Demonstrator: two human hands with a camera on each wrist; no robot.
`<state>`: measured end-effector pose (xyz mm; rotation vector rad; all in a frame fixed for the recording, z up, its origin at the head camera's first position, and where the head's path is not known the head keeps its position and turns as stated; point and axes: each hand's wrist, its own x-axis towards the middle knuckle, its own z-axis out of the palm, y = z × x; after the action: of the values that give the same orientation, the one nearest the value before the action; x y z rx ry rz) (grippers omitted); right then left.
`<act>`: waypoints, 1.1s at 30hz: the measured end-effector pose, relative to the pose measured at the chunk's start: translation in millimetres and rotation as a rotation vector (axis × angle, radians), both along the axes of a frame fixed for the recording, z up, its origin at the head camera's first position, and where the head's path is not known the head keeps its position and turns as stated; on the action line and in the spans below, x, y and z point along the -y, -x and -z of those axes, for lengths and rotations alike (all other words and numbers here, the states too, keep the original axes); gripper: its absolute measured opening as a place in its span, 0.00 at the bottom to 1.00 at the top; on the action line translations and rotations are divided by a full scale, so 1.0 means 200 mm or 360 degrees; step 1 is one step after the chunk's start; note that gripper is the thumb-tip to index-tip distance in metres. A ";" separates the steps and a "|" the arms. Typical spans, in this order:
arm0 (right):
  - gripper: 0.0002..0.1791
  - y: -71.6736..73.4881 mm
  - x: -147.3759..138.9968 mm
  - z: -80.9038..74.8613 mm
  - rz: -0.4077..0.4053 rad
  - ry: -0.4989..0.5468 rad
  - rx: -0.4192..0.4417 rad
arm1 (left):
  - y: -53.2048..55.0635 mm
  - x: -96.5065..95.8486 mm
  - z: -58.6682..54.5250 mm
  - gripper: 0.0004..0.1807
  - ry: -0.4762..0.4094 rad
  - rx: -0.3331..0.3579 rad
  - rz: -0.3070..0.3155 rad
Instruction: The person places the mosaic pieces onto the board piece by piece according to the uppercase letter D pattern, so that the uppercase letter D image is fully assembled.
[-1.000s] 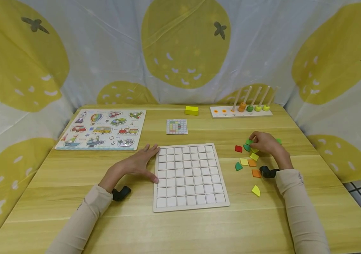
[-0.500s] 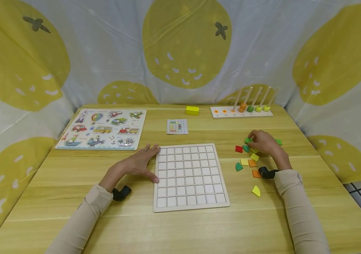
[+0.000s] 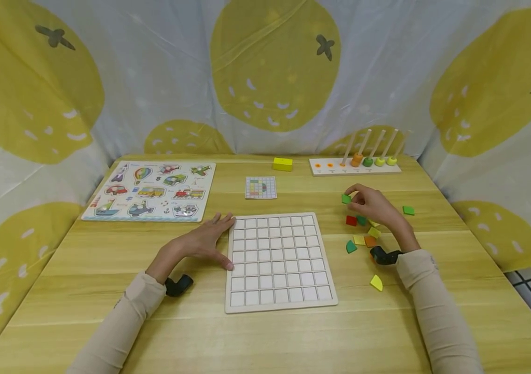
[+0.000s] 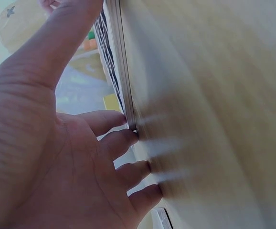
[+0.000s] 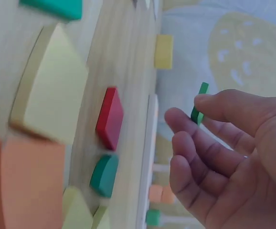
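My left hand (image 3: 202, 241) rests at the left edge of a wooden grid board (image 3: 276, 255) with white square cells. Its fingers are spread, the thumb on the board's rim and the fingertips down at its corner in the left wrist view. Between thumb and fingers, my right hand (image 3: 376, 206) pinches a green square tile (image 5: 201, 102), raised above the table. Under and beside that hand lie a red tile (image 3: 351, 221), a dark green quarter-round tile (image 3: 351, 246), orange tiles (image 3: 370, 241) and yellow tiles (image 3: 359, 240). Another green tile (image 3: 408, 210) lies to its right.
A small printed grid card (image 3: 260, 187) lies behind the board, a yellow block (image 3: 282, 164) farther back. The back right holds a peg stand (image 3: 326, 169) with coloured rings. On the left lies a vehicle picture puzzle (image 3: 162, 179). A yellow quarter-round tile (image 3: 376, 283) sits nearer the front.
My right hand has lifted the green tile out of the pile and carried it to the left and slightly away from me. The left hand has stayed in place on the board.
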<state>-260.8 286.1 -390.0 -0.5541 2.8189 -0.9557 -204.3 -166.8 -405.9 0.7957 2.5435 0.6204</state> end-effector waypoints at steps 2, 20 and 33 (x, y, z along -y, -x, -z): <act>0.16 0.00 0.04 -0.01 -0.0016 0.0024 -0.0013 | 0.00 0.00 0.01 0.66 0.0003 0.0001 0.0002; 0.16 -0.04 0.25 -0.04 -0.0163 0.0195 -0.0083 | 0.00 0.01 0.03 0.67 0.0028 0.0006 0.0000; 0.17 -0.04 0.41 -0.06 -0.0237 0.0335 -0.0029 | 0.00 0.00 0.01 0.66 0.0031 0.0003 0.0003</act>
<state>-253.4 204.9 -378.9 -0.7881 2.6629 -1.2289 -205.2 -167.6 -407.3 0.7904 2.5431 0.5946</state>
